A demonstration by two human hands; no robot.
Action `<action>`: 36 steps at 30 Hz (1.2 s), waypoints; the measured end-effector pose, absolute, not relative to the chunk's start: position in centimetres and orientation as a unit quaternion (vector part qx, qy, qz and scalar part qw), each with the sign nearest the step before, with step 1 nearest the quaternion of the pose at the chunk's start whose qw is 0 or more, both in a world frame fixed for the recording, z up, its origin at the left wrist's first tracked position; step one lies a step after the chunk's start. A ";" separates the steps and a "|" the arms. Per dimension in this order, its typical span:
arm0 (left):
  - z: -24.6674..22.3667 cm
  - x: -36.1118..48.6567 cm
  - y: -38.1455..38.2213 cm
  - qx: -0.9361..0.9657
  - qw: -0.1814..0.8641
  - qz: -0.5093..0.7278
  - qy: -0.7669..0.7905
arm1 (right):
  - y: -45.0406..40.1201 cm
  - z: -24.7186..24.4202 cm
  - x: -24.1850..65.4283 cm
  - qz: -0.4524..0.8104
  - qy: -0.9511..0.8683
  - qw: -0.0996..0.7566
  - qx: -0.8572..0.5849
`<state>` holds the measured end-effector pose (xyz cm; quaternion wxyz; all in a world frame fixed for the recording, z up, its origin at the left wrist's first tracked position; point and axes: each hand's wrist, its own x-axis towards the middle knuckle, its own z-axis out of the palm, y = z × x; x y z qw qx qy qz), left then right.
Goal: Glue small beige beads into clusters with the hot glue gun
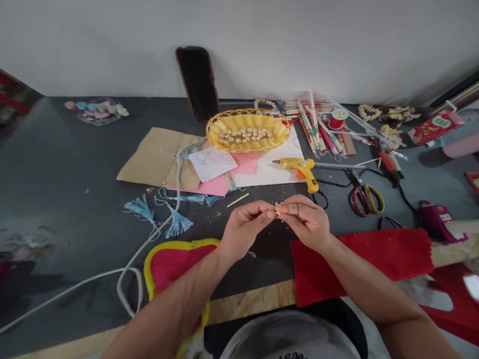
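Observation:
My left hand [247, 224] and my right hand [307, 218] meet above the dark table, fingertips pinched together. Between them is a small cream beaded piece [277, 208], mostly covered by the fingers, so its full shape is hidden. A tan band wraps one finger of the right hand. Just beyond the hands lies a yellow glue gun [307, 172] with a clear glue stick in its back. Behind it, a yellow woven basket [275, 138] holds several small pale flower-shaped pieces. A short wooden stick [237, 200] rests near the left hand.
Blue tassels [178, 225] and a white cable [146, 242] lie to the left, beside brown paper [149, 158]. A phone [198, 82] leans on the wall. To the right are scissors [366, 198], a red thread spool [338, 118], wrapped chopsticks [312, 124] and red felt [389, 253].

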<state>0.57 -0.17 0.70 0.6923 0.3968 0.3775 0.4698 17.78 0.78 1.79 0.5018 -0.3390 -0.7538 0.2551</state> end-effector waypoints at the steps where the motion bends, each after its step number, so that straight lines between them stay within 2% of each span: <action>1: 0.7 0.6 -0.2 0.399 0.691 0.469 0.379 | 0.8 1.8 17.8 0.255 -0.755 0.500 -0.338; 12: 0.6 0.7 -0.2 0.397 0.687 0.483 0.370 | 0.7 1.5 17.7 0.297 -0.736 0.496 -0.352; 23: 1.1 0.8 -0.2 0.391 0.675 0.483 0.398 | 0.6 1.9 17.8 0.273 -0.735 0.493 -0.377; 36: 1.7 0.5 -0.5 0.593 0.474 0.469 0.452 | 0.7 1.9 17.6 0.260 -0.740 0.488 -0.384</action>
